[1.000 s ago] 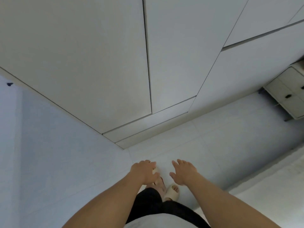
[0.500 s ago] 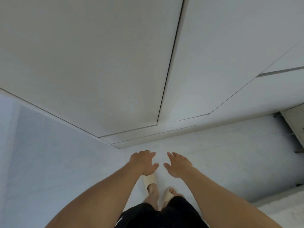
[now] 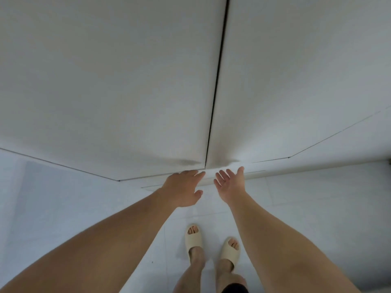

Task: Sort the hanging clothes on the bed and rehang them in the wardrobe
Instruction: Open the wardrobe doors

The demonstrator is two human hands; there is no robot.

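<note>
Your left hand (image 3: 182,190) reaches flat, fingers straight, to the bottom edge of the left wardrobe door (image 3: 110,85); your right hand (image 3: 229,182) is spread, palm up, under the right door (image 3: 300,77). Hook both edges and pull evenly. Clothes and bed are out of view.

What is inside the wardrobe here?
Nothing inside shows: both wardrobe doors are closed, with only a dark seam between them. The left hand and right hand reach, open, toward their lower edges.
</note>
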